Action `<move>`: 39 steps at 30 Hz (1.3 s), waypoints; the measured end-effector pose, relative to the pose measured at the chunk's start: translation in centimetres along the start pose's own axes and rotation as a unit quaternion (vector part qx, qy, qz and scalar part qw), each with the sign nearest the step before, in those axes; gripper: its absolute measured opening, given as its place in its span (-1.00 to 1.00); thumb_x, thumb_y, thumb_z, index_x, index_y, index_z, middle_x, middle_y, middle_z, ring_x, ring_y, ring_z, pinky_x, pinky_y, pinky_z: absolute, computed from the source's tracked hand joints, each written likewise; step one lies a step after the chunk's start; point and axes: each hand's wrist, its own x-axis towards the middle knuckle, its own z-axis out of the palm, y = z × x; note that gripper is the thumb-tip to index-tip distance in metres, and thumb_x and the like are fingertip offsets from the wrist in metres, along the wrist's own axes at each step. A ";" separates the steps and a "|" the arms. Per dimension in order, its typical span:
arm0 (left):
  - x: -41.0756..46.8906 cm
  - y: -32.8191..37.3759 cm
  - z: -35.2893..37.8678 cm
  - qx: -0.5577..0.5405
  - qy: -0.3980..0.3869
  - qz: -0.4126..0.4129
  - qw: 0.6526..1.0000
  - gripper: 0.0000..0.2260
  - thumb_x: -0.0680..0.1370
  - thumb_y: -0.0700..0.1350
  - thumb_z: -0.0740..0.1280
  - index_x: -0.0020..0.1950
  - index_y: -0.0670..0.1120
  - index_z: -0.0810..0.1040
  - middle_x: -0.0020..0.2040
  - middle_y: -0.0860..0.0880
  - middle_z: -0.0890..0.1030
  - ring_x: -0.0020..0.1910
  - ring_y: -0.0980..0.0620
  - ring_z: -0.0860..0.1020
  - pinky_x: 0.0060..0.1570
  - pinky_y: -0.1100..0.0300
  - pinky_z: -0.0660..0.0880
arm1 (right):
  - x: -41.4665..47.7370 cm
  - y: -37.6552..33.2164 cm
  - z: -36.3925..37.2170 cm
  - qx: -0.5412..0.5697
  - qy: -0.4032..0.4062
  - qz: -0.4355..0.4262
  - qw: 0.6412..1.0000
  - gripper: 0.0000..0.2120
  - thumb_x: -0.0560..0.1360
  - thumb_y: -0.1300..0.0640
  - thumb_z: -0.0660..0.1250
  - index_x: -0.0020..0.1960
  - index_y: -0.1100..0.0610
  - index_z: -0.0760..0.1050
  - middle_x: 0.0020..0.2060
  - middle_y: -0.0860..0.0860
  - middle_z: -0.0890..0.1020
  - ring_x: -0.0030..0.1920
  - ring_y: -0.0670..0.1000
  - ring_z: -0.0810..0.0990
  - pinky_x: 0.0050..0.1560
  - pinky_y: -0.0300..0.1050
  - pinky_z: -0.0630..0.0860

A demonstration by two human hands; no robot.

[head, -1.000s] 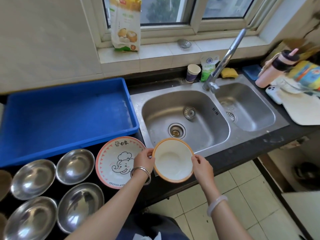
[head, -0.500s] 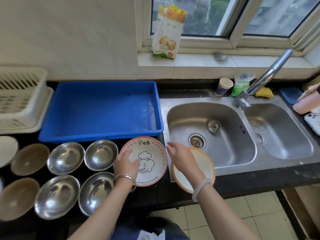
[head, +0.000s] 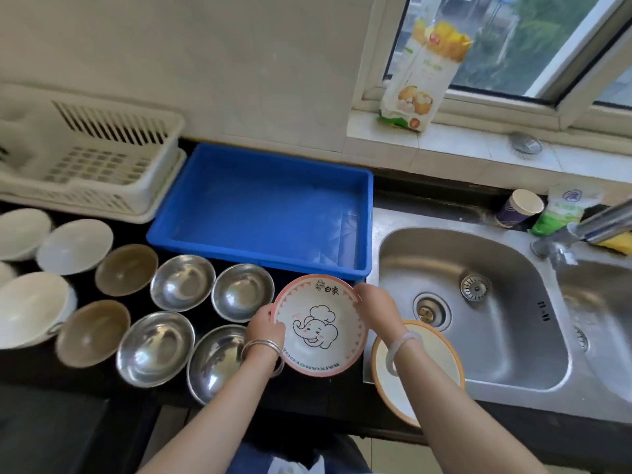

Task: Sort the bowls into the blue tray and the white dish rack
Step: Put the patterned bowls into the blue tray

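Observation:
Both hands hold the pink-rimmed elephant bowl (head: 319, 325) in front of the blue tray (head: 263, 206): my left hand (head: 265, 328) grips its left rim and my right hand (head: 378, 311) its right rim. An orange-rimmed white bowl (head: 431, 367) lies on the counter by the sink, partly under my right forearm. Several steel bowls (head: 183, 282) sit in two rows to the left, then two brown bowls (head: 126, 268) and several white bowls (head: 73, 246). The white dish rack (head: 89, 165) stands at the far left and holds nothing visible.
A double steel sink (head: 478, 302) with a tap (head: 602, 224) lies to the right. A paper cup (head: 519, 206) and a green pouch (head: 561, 210) stand behind it. A snack bag (head: 422, 77) leans on the window sill. The counter's front edge runs below the bowls.
The orange-rimmed bowl was set down by the sink and my right hand left it. Both hands have now closed on the elephant bowl. The view swung left, bringing the rack and white bowls into sight.

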 end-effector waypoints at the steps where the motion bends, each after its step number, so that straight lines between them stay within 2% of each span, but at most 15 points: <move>1: 0.0 0.0 -0.3 -0.005 0.010 0.004 1.000 -0.69 0.48 -0.34 0.17 0.14 -0.11 0.54 -0.02 -0.04 0.63 -0.07 -0.07 0.56 -0.10 0.09 0.51 | -0.1 0.1 -0.2 0.014 0.004 -0.005 1.000 -0.81 0.53 0.21 0.16 0.00 0.13 0.55 -0.15 0.08 0.64 -0.16 0.12 0.60 -0.10 0.06 0.61; 3: 0.1 0.1 -1.0 -0.025 0.032 0.007 0.999 -0.70 0.48 -0.33 0.19 0.10 -0.06 0.56 -0.12 0.05 0.59 -0.14 -0.02 0.56 -0.16 0.13 0.51 | -0.5 0.1 -0.9 0.041 0.003 -0.012 0.999 -0.83 0.52 0.20 0.19 -0.01 0.13 0.56 -0.20 0.07 0.63 -0.16 0.15 0.62 -0.09 0.12 0.62; 6: 0.5 0.7 -2.2 -0.058 0.050 0.012 0.997 -0.78 0.48 -0.27 0.26 0.00 0.01 0.57 -0.13 0.07 0.60 -0.19 0.06 0.58 -0.20 0.18 0.50 | -0.8 0.0 -2.3 0.065 -0.003 -0.025 0.998 -0.83 0.50 0.20 0.23 0.00 0.13 0.57 -0.18 0.11 0.66 -0.16 0.19 0.65 -0.07 0.15 0.62; 11: 1.6 3.3 -5.0 -0.169 0.052 0.017 0.984 -0.87 0.45 -0.22 0.36 -0.18 0.03 0.56 -0.10 -0.05 0.65 -0.13 -0.04 0.63 -0.04 0.04 0.58 | 0.0 -2.1 -5.6 0.148 0.008 -0.016 0.989 -0.86 0.50 0.22 0.28 -0.08 0.00 0.54 -0.22 0.05 0.68 -0.34 0.08 0.70 -0.25 0.03 0.67; 14: 2.8 5.0 -7.0 -0.196 0.065 0.036 0.978 -0.97 0.44 -0.12 0.38 -0.13 -0.02 0.58 -0.09 -0.07 0.67 -0.11 -0.06 0.63 -0.02 0.02 0.58 | 1.3 -4.4 -7.1 0.198 0.024 -0.012 0.980 -0.81 0.48 0.27 0.31 -0.15 -0.02 0.53 -0.24 0.06 0.66 -0.33 0.07 0.69 -0.39 -0.08 0.65; 17: 4.4 6.4 -8.8 -0.226 0.077 0.054 0.970 -0.84 0.47 -0.12 0.36 0.01 -0.13 0.60 -0.08 -0.09 0.68 -0.13 -0.06 0.64 -0.08 0.03 0.60 | 3.1 -6.8 -7.5 0.258 0.028 0.000 0.966 -0.78 0.46 0.32 0.28 -0.15 0.01 0.54 -0.31 0.08 0.66 -0.40 0.07 0.70 -0.38 -0.06 0.66; 19: 5.9 7.0 -9.8 -0.252 0.066 0.046 0.964 -0.79 0.49 -0.16 0.33 0.11 -0.16 0.58 -0.01 -0.16 0.65 -0.06 -0.15 0.62 0.00 -0.06 0.58 | 4.5 -8.5 -7.1 0.285 0.025 0.012 0.958 -0.80 0.48 0.32 0.27 -0.09 0.03 0.54 -0.30 0.07 0.67 -0.41 0.05 0.70 -0.39 -0.09 0.65; 22: 8.8 7.2 -11.2 -0.293 0.039 0.016 0.955 -0.79 0.52 -0.21 0.28 0.14 -0.12 0.53 -0.02 -0.17 0.61 -0.12 -0.12 0.57 -0.17 0.02 0.59 | 6.9 -11.1 -5.9 0.323 0.026 0.033 0.946 -0.83 0.49 0.32 0.30 -0.03 0.08 0.55 -0.28 0.08 0.66 -0.41 0.02 0.69 -0.44 -0.15 0.62; 24: 11.3 7.4 -12.3 -0.294 0.042 0.006 0.955 -0.77 0.52 -0.24 0.25 0.17 -0.14 0.51 0.00 -0.18 0.59 -0.10 -0.13 0.56 -0.20 0.07 0.57 | 8.5 -12.8 -5.1 0.350 0.033 0.043 0.935 -0.83 0.48 0.33 0.30 -0.03 0.10 0.55 -0.30 0.07 0.65 -0.44 0.00 0.68 -0.45 -0.17 0.61; 27: 15.4 7.5 -13.9 -0.267 0.051 0.001 0.962 -0.75 0.52 -0.28 0.21 0.18 -0.15 0.51 0.06 -0.19 0.59 -0.06 -0.14 0.57 -0.13 0.00 0.57 | 11.0 -15.4 -3.6 0.375 0.030 0.048 0.925 -0.82 0.48 0.33 0.29 0.02 0.13 0.54 -0.30 0.08 0.64 -0.40 0.03 0.68 -0.44 -0.18 0.61; 31: 20.0 6.8 -15.4 -0.216 0.066 -0.018 0.974 -0.77 0.51 -0.24 0.22 0.12 -0.09 0.54 0.10 -0.17 0.61 0.06 -0.19 0.58 0.12 -0.14 0.52 | 14.1 -17.9 -1.1 0.395 0.017 0.071 0.916 -0.77 0.49 0.32 0.30 0.14 0.22 0.52 -0.21 0.11 0.64 -0.28 0.10 0.68 -0.31 -0.06 0.66; 34: 22.3 6.4 -15.7 -0.213 0.059 -0.036 0.975 -0.75 0.51 -0.22 0.21 0.15 -0.06 0.54 0.10 -0.15 0.62 0.06 -0.16 0.58 0.13 -0.11 0.52 | 15.8 -19.0 0.5 0.403 0.011 0.095 0.910 -0.75 0.50 0.30 0.31 0.18 0.20 0.51 -0.21 0.10 0.63 -0.26 0.10 0.69 -0.23 0.00 0.67; 39: 24.4 5.9 -15.7 -0.227 0.058 -0.049 0.971 -0.74 0.52 -0.23 0.22 0.18 -0.09 0.53 0.09 -0.14 0.61 0.03 -0.15 0.58 0.08 -0.04 0.54 | 17.2 -19.7 2.2 0.413 0.015 0.112 0.904 -0.73 0.51 0.29 0.30 0.22 0.21 0.50 -0.22 0.06 0.61 -0.29 0.06 0.67 -0.29 -0.06 0.66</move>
